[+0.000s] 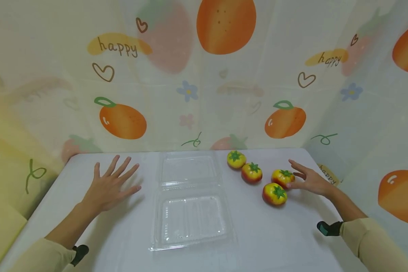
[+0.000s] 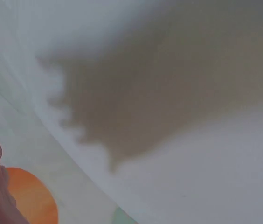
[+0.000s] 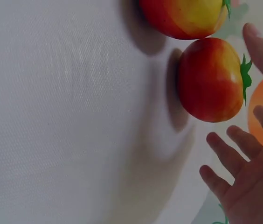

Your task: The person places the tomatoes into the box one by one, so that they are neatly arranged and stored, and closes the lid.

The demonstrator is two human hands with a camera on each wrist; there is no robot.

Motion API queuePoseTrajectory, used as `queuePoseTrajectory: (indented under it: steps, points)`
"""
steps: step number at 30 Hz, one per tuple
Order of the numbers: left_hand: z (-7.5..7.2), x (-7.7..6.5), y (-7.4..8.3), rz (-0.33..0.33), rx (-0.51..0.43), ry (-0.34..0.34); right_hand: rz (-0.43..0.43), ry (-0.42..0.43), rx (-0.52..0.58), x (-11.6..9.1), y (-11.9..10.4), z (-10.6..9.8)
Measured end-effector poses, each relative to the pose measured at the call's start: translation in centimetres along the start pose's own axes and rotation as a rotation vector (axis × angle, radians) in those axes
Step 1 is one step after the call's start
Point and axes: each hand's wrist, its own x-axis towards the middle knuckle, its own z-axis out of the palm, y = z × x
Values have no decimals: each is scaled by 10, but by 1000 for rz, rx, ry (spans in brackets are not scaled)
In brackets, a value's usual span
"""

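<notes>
Several yellow-and-red tomatoes with green star-shaped tops lie right of the middle in the head view. My right hand (image 1: 309, 182) hovers beside the rear right tomato (image 1: 281, 176), fingers spread and the thumb tip overlapping its edge. In the right wrist view a gap shows between the fingers (image 3: 224, 151) and the nearer tomato (image 3: 211, 80). The front tomato (image 1: 274, 194) sits close to it. My left hand (image 1: 109, 189) is held over the left of the table, fingers spread and holding nothing. Between the hands lies an opened clear plastic box (image 1: 158, 221).
Two more tomatoes, the rearmost (image 1: 236, 159) and its neighbour (image 1: 251, 173), sit to the right of the box's raised-rim lid half (image 1: 188, 184). A white-covered table (image 1: 255, 234) meets a fruit-printed curtain (image 1: 210, 90) at the back and sides.
</notes>
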Motion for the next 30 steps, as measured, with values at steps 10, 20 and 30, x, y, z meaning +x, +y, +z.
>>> queuePoseTrajectory:
  steps: [10,20,30]
  points:
    - [-8,6,31,103,-132,-132,1,52,70,1,1,7]
    - [-11,7,45,187,-260,-222,-3,87,45,0,0,12]
    - [-8,6,47,213,-272,-253,-10,88,5,-1,-2,10]
